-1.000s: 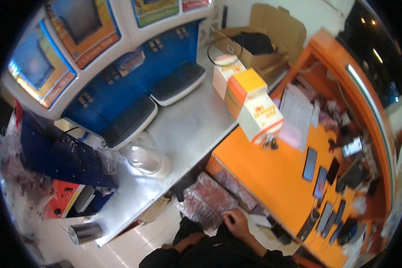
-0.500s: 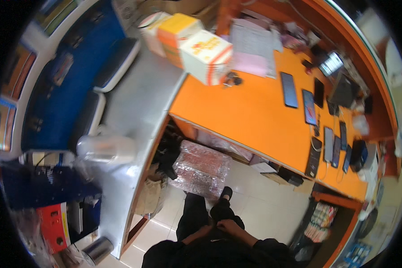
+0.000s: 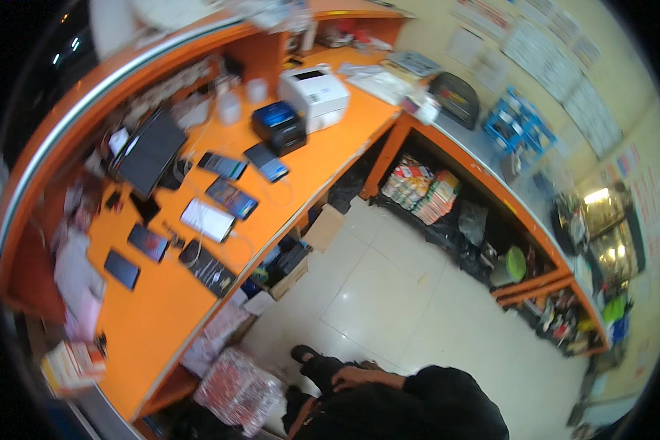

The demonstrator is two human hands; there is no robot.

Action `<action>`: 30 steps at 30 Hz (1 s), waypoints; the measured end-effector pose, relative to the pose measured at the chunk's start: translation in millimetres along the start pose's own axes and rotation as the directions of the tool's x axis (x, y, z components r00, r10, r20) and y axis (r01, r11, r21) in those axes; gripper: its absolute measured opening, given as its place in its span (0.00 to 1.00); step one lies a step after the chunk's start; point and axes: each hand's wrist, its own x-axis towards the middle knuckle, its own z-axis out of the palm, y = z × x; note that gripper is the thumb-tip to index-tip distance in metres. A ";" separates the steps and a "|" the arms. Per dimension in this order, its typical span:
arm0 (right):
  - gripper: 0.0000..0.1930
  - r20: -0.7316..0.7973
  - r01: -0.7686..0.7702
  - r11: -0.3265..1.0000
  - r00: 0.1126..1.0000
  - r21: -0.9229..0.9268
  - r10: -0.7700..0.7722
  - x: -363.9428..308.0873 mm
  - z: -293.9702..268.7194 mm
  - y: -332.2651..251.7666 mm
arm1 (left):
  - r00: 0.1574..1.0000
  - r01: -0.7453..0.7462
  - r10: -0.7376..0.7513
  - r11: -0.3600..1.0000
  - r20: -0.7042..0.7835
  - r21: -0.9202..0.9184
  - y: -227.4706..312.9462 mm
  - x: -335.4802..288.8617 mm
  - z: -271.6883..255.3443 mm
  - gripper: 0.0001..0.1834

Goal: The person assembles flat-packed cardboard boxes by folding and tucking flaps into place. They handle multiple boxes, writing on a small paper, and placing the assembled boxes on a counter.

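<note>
A: And down we look on the right hand point(image 3: 350, 377), low against the dark trousers point(image 3: 321, 372)! The left hand point(image 3: 303, 416) sits nearer the lower edge of the view, half lost in black cloth. Anything in the grip?

B: Nothing I can spot in either! But the fingers are small and shaded, so whether each grip is curled or spread, I can't make out.

A: Where's the danger, then?

B: Underfoot, I'd say! The wrapped bundle point(image 3: 240, 390) lies low, just beside the legs, by the front of the orange counter point(image 3: 154, 341). A careless step left could catch a shoe point(image 3: 303, 353) on it, and a scrape or drag might tear the film.

A: And higher up?

B: A cardboard flap point(image 3: 324, 229) juts out below the counter, so a passing leg could bend it. Up top, a pale phone point(image 3: 207, 219) lies near the front edge; a swinging sleeve might nudge it off.

A: Now that bundle, what a sight!

B: Boxy, shiny, clear film all over, creased and throwing white glints! Reddish underneath, contents unreadable. What it rests on is hidden from here.
</note>
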 end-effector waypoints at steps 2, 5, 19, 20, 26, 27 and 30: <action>0.18 -0.141 -0.050 0.993 0.988 0.107 0.065 -28.5 17.3 12.4 | 1.000 -0.013 0.013 0.996 0.003 0.092 8.5 2.7 -27.2 0.24; 0.16 -0.278 -0.146 0.980 0.944 0.138 0.180 -47.8 52.2 16.4 | 0.999 -0.047 0.040 0.973 0.035 0.227 16.8 8.5 -64.0 0.25; 0.08 -0.787 -0.106 0.781 -0.123 0.616 0.604 -172.4 -190.6 255.8 | 0.987 -0.072 0.008 0.914 0.160 0.399 201.2 174.5 -0.7 0.26; 0.09 -0.739 -0.126 0.730 -0.178 0.672 0.650 -186.2 -225.9 306.2 | 0.988 -0.069 0.008 0.918 0.155 0.391 222.6 203.0 15.5 0.26; 0.09 -0.554 0.147 0.693 -0.495 0.706 0.669 -265.3 -431.2 610.3 | 0.991 0.086 -0.116 0.938 0.071 0.335 308.8 336.6 115.1 0.27; 0.07 -0.713 0.110 0.860 -0.512 0.499 0.479 -282.2 -460.3 645.8 | 0.985 0.125 -0.156 0.935 0.070 0.331 315.4 345.1 128.9 0.27; 0.09 -0.642 0.358 0.783 -0.448 0.509 0.622 -310.0 -527.1 718.4 | 0.968 0.207 -0.240 0.927 0.072 0.315 326.7 366.8 158.4 0.28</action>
